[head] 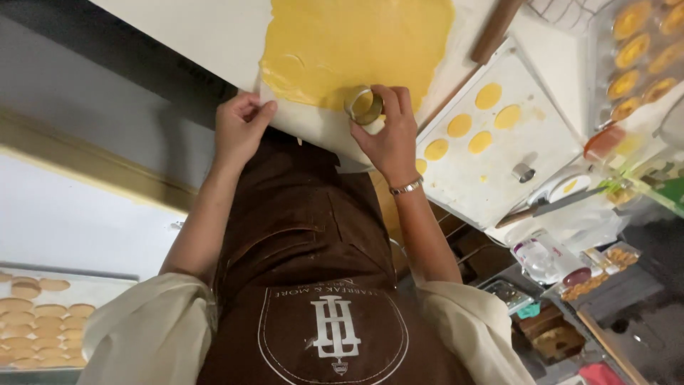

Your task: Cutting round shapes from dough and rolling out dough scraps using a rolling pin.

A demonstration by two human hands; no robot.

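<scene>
A: Cutter [364, 105] sits on the near edge of the dough [356, 43], right hand [388, 135] closed around it, fingers over the rim.

B: Left?

A: Left hand [241, 128] flat and open, pinning the paper [313, 132] under the dough at its edge.

B: Advice: press straight down, slight twist, cut close to the existing rings. Cut rounds go on the tray [491, 178] just right, five there already.
</scene>
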